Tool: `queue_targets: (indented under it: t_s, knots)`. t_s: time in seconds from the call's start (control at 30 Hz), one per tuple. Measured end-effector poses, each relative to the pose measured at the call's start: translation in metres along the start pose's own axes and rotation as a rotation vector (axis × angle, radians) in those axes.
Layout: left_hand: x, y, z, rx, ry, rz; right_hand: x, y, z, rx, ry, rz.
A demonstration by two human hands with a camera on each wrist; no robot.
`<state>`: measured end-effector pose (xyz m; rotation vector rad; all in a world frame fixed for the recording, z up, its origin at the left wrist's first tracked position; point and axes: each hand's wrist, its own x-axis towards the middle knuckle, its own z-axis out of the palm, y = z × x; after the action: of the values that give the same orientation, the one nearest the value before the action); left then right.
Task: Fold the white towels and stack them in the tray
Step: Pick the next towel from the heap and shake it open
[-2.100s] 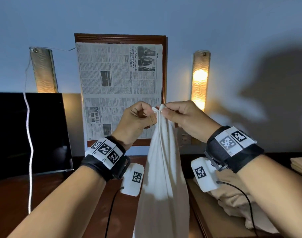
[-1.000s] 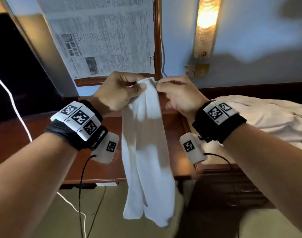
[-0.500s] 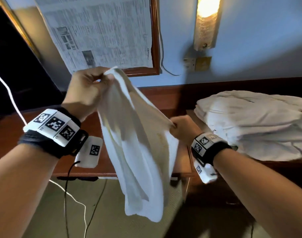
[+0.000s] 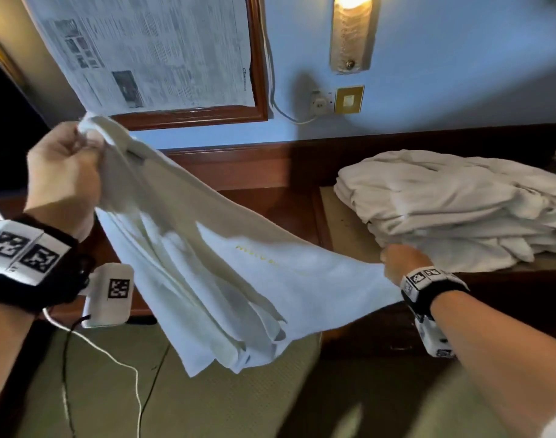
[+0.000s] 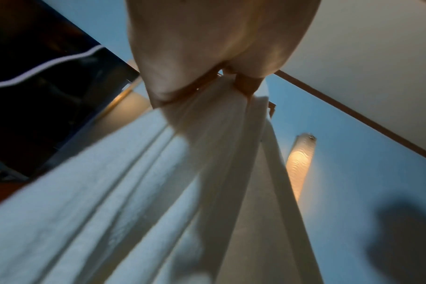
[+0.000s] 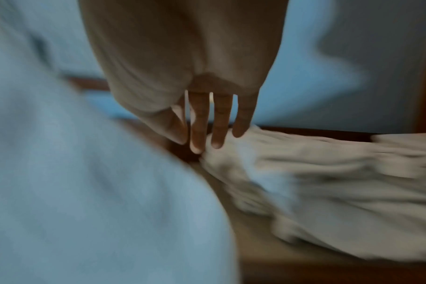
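1. White cloth spans the middle of the head view: the towel [image 4: 226, 263] is stretched in the air between both hands, sloping from upper left down to lower right, with its folded layers hanging loose below over the greenish floor [image 4: 207, 399].
2. Its upper edge runs taut from hand to hand; the lower corners dangle free in front of the dark wooden counter [image 4: 270, 172].
3. At right, a stack of folded towels [image 4: 459, 210] lies in the tray [image 4: 343, 229]; a bare strip of tray floor shows on the stack's left side, nearest the held towel.
4. Beyond the counter rise the blue wall [image 4: 459, 74], a framed newspaper [image 4: 163, 52] and a lit wall lamp [image 4: 350, 33].
5. Raised at upper left, the left hand [image 4: 61, 172] has its fingers curled tight round the towel's bunched corner; the left wrist view shows the cloth pinched between thumb and fingers.
6. Lower, just beside the stack's near corner, the right hand [image 4: 403, 260] holds the towel's other end. In the blurred right wrist view its fingers [image 6: 219, 123] point down side by side against the cloth, so its exact grip cannot be told.
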<state>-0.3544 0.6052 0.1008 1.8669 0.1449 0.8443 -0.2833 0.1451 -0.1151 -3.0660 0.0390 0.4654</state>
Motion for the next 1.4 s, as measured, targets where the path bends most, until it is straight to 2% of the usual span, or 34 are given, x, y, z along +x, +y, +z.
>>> queue_targets:
  t_s: [0.03,0.07,0.13,0.17,0.23,0.27,0.37,0.47,0.53,0.63,0.73,0.87,1.0,1.1,1.2,1.3,1.4]
  knots:
    - [-0.005,0.004,0.011,-0.051,-0.009,0.014,-0.005,-0.018,-0.009,0.06,0.07,-0.078]
    - [-0.01,0.008,0.023,-0.066,-0.082,0.013,-0.011,-0.04,-0.019,0.188,0.18,-0.192]
    - [-0.022,0.016,0.049,-0.019,-0.209,0.038,-0.035,-0.093,-0.043,0.546,0.429,-0.495]
    - [-0.027,0.018,0.059,0.008,-0.278,0.047,-0.051,-0.119,-0.057,0.679,0.498,-0.653]
    - [-0.037,0.025,0.079,0.052,-0.395,0.075,-0.077,-0.16,-0.081,0.836,0.534,-0.862]
    - [-0.042,0.028,0.085,0.073,-0.438,0.097,-0.086,-0.175,-0.093,0.909,0.507,-0.882]
    - [-0.05,0.035,0.093,0.087,-0.517,0.136,-0.091,-0.191,-0.113,1.13,0.393,-0.829]
    - [-0.051,0.042,0.091,0.075,-0.529,0.148,-0.091,-0.192,-0.124,1.296,0.303,-0.82]
    - [-0.05,0.045,0.087,0.089,-0.523,0.143,-0.092,-0.193,-0.125,1.324,0.226,-0.846]
    - [-0.047,0.044,0.081,0.119,-0.484,0.113,-0.089,-0.187,-0.102,1.213,0.093,-0.854]
    - [-0.043,0.042,0.066,0.13,-0.421,0.1,-0.08,-0.161,-0.057,1.008,-0.053,-0.745]
    - [-0.037,0.033,0.048,0.123,-0.323,0.084,-0.057,-0.097,0.024,0.628,-0.152,-0.479]
    - [-0.027,0.03,0.035,0.091,-0.222,0.065,-0.046,-0.025,0.084,0.587,-0.261,-0.168]
    - [-0.021,0.031,0.037,0.059,-0.228,0.058,-0.047,0.012,0.099,0.485,-0.266,0.005]
    - [-0.027,0.033,0.054,0.04,-0.263,0.047,-0.051,0.018,0.097,0.378,-0.288,0.09]
    - [-0.039,0.038,0.079,0.017,-0.318,0.032,-0.049,-0.008,0.073,0.518,-0.192,-0.005]
    - [-0.052,0.043,0.104,0.012,-0.398,0.026,-0.051,-0.054,0.011,0.79,0.089,-0.213]
